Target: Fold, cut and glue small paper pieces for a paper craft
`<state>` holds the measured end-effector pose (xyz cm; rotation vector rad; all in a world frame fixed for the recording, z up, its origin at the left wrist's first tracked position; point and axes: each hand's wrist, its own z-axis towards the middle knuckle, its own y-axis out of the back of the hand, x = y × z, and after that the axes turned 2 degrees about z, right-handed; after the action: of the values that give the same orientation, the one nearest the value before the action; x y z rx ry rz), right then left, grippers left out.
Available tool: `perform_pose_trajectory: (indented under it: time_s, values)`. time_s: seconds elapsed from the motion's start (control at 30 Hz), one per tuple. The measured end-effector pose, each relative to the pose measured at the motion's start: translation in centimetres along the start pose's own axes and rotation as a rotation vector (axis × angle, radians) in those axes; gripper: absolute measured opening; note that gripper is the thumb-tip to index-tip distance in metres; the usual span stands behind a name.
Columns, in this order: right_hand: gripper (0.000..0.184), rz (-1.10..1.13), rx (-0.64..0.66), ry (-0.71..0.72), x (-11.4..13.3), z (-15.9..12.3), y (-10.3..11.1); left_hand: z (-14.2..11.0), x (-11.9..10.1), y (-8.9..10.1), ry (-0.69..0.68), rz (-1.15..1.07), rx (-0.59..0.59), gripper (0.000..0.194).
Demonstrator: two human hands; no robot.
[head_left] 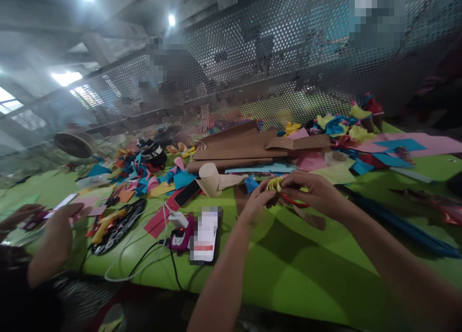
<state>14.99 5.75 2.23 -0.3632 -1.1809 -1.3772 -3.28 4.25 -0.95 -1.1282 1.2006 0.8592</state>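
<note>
Above the green table, my left hand (260,200) has its fingers closed on a yellow curled strip (273,184), bent into several loops. My right hand (311,190) pinches the same strip from the other side. Under the right fingers shows a red loop (296,202) that looks like a scissors handle; the rest of it is hidden. Just below lies a brown strip (311,220) on the table. A small blue scrap (251,183) is close to my left fingers. The fingertips partly cover the yellow piece.
A phone (206,236), a purple power socket (181,239) and cables lie left of my arms. Behind stand a beige roll (209,179) and brown sheets (234,146). A glue gun (108,226) lies near another person's hands (59,223). A long blue object (404,226) lies right.
</note>
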Motion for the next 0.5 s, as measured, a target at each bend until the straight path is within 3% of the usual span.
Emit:
perform_pose_trajectory:
  time_s: [0.23, 0.5]
  values:
    - [0.012, -0.044, -0.057, 0.026, 0.0, 0.0, -0.5, -0.3, -0.4, -0.3, -0.019, -0.011, -0.013, 0.043]
    - [0.008, -0.102, -0.076, 0.072, -1.0, 0.0, -0.1, -0.1, -0.6, 0.0, -0.003, -0.006, -0.025, 0.051]
